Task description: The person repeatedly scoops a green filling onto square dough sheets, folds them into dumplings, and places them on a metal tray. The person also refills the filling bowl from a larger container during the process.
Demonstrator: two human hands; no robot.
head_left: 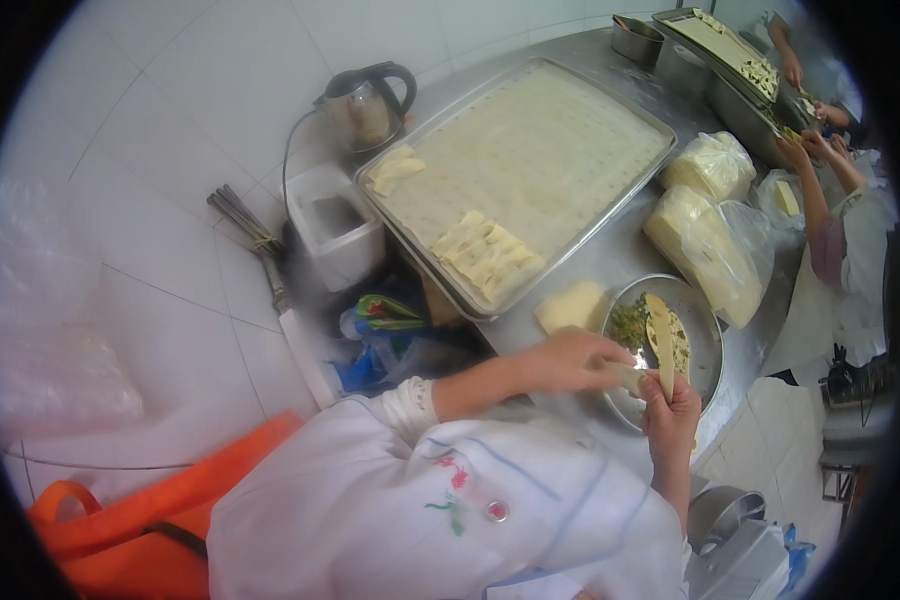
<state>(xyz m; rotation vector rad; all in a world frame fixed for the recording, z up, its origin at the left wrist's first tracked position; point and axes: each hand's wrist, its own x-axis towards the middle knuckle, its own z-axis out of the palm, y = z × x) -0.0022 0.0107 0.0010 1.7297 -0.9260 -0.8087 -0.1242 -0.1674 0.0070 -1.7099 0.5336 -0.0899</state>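
Note:
My right hand (673,408) is closed around a flat, pale wooden spatula (662,345) that points up over the metal bowl. Between my two hands is a small pale piece of dough (625,376). My left hand (573,360) grips it from the left, its fingers slightly blurred. Beneath the hands, the round metal bowl (712,350) holds chopped green and pale crumbly filling (629,325). A stack of flat dough sheets (572,305) lies at the bowl's left. Folded dough pieces (485,257) sit in rows at the near corner of the large tray (560,130).
An electric kettle (366,108) and a white plastic bin (336,225) stand left of the tray. Bagged dough (705,245) lies to its right. Co-workers' hands (815,145) work at the far right, near another tray (720,45) and a metal pot (637,42).

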